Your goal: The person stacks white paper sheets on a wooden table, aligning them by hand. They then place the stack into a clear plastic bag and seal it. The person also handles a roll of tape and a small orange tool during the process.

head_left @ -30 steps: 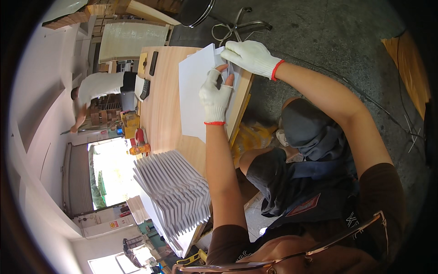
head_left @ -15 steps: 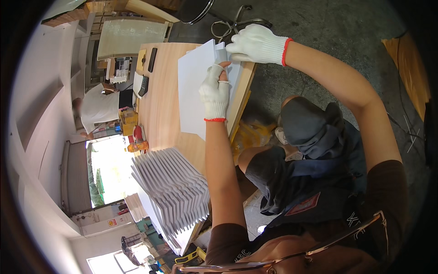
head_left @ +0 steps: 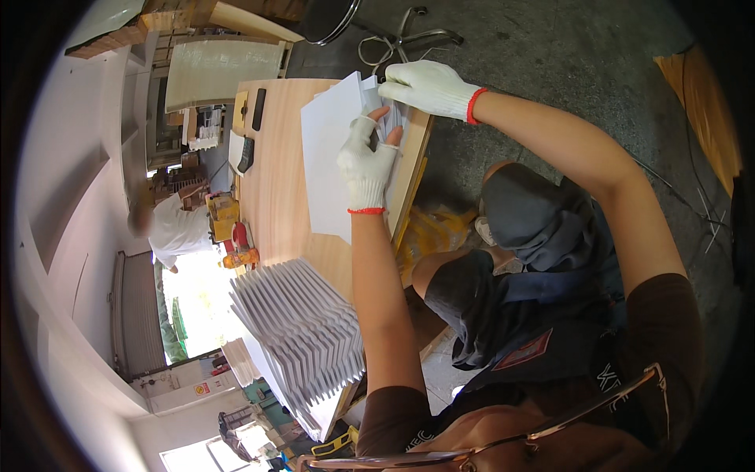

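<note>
head view: white sheet [head_left: 324, 153] lies on table [head_left: 274, 189], mostly to the l of both hands, long axis running near-to-far. l hand [head_left: 366, 164] is over its rt edge, thumb & index spread apart; r hand [head_left: 429, 88], fingers bunched, is nearer the far rt corner, can't tell if gripping.

A wide fisheye is looking down from head height — the glasses [head_left: 543, 430] looming close along the lower edge — and is facing the left hand [head_left: 367, 164] and right hand [head_left: 431, 88], farther off at a tabletop [head_left: 275, 189].
</note>
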Tool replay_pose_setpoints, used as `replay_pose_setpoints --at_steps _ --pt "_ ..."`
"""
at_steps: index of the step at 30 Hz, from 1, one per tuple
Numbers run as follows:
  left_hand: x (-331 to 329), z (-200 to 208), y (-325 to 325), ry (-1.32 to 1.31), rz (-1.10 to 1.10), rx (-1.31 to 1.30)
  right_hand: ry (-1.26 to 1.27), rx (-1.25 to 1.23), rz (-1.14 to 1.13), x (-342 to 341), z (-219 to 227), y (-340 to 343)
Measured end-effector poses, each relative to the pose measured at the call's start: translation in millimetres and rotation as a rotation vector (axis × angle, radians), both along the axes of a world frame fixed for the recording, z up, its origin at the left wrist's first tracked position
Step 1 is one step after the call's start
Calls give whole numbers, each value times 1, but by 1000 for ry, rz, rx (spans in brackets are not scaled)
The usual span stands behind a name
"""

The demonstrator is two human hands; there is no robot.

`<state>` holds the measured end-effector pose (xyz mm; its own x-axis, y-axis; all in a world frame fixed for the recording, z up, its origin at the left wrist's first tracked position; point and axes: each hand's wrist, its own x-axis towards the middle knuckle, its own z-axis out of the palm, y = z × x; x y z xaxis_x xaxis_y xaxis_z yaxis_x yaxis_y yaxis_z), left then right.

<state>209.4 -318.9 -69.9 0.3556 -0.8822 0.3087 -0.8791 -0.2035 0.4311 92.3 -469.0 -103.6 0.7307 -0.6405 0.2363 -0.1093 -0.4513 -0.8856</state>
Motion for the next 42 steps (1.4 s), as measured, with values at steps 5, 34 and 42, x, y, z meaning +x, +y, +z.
replay_pose_setpoints --at_steps 5,34,42 --pt "-2 4 2 -5 32 62 -1 -25 -8 0 -2 1" --pt "-129 -61 201 2180 52 -990 -95 1002 232 -66 26 60" --pt "-126 -40 184 1774 311 -693 90 947 165 -158 4 15"
